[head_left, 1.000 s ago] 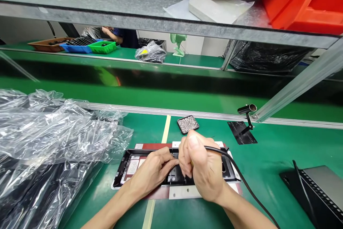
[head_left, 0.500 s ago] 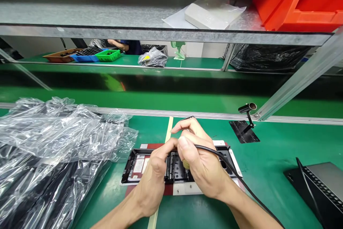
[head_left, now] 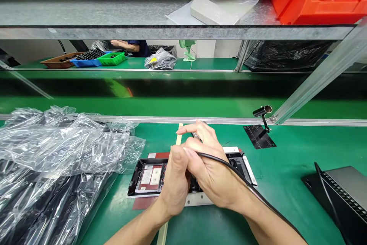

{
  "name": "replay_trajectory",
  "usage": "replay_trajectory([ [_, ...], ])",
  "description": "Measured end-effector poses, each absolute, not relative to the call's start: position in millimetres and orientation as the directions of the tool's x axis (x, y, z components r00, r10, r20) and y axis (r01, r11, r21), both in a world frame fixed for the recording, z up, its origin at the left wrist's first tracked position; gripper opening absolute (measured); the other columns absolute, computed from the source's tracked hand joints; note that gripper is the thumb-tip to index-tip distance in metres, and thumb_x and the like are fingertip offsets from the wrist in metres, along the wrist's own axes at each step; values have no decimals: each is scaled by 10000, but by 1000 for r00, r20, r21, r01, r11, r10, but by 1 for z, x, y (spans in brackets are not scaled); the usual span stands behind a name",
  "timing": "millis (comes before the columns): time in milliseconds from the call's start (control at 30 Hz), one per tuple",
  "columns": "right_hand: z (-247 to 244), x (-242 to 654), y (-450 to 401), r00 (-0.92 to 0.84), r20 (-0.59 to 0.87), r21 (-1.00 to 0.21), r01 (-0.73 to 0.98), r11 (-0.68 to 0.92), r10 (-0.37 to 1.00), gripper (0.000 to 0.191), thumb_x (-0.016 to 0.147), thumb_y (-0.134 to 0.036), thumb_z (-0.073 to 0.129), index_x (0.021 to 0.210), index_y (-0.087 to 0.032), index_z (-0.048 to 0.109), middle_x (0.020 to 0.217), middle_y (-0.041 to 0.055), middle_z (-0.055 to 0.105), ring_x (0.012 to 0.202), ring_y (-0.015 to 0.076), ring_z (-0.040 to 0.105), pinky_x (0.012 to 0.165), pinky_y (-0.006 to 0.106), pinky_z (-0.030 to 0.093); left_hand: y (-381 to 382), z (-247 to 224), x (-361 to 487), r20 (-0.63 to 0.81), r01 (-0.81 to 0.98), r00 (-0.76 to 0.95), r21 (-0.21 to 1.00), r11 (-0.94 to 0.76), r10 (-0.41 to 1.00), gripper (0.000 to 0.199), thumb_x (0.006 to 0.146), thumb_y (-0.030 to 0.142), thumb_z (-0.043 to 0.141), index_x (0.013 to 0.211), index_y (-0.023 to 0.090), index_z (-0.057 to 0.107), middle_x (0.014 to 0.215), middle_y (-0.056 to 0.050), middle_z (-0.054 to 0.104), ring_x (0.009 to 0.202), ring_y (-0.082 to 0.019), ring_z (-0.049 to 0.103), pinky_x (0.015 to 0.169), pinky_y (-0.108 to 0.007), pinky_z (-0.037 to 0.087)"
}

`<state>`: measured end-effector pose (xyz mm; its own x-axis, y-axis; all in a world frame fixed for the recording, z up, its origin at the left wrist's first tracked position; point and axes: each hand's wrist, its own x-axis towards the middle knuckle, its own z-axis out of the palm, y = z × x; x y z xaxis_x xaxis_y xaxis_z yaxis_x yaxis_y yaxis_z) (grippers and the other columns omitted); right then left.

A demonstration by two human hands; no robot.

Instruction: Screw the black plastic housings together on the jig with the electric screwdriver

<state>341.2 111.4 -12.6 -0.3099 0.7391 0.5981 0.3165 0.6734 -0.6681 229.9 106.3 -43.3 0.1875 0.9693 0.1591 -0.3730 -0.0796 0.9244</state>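
A black plastic frame point(head_left: 134, 178) with a printed label and several inner compartments lies on the bench, under both hands. My right hand point(head_left: 213, 172) is closed over its middle, gripping a corded tool whose body is hidden by the fingers. The tool's black cable point(head_left: 229, 166) leaves between thumb and forefinger and runs down along the forearm. Pressed against the right fingertips is my left hand point(head_left: 175, 180), its thumb raised and its fingers curled out of sight; what they hold, if anything, cannot be seen. Beneath the frame shows a dark red and white base point(head_left: 197, 199).
Plastic-wrapped black parts point(head_left: 65, 161) cover the left side. A black tube holder point(head_left: 262, 122) stands at the back right, with a black and grey device point(head_left: 341, 191) nearer. Overhead runs a metal shelf point(head_left: 114, 12) bearing a red bin point(head_left: 295, 4). Another person's arm point(head_left: 126, 46) shows beyond.
My left hand has moved right and its thumb has risen, now meeting the right hand's fingers. The right hand has shifted slightly left. The camera view has moved a little.
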Motion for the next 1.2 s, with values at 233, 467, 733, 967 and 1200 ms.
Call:
replay_trajectory([
  [233,-15,336,112,-257,625,-692,254,676,737,326,1048,-310,367,828,-197,580,960,53,667,942,185,590,954,406,458,106,-51,240,229,-366,4,906,-212,973,508,987,667,416,932,205,621,1025,-62,673,1037,-249,638,916,-378,564],
  [467,-19,335,113,-248,634,-696,231,680,732,296,1026,-292,357,818,-213,552,885,46,680,836,171,578,821,370,469,105,-49,242,241,-311,-86,915,-256,967,571,972,668,457,683,185,549,701,-11,573,661,-155,530,615,-292,516],
  [733,-22,336,112,-257,662,-677,197,709,704,290,1025,-281,366,774,-214,495,856,40,659,793,166,557,774,357,450,100,-53,240,208,-350,-55,912,-214,977,560,956,673,490,695,181,561,730,-23,598,713,-177,543,637,-316,497],
  [967,-19,338,113,-262,637,-711,165,684,725,306,1032,-309,376,789,-221,539,844,40,663,805,178,572,771,361,453,105,-56,240,324,-312,6,900,-306,946,453,1053,504,351,746,207,504,803,-21,562,836,-202,559,789,-342,491],
  [1200,-18,337,113,-253,632,-723,148,674,733,328,1031,-336,361,815,-213,575,866,58,672,807,186,573,773,374,461,105,-57,240,333,-298,52,905,-304,941,507,1053,556,300,782,205,547,897,-40,632,850,-215,569,772,-358,478],
])
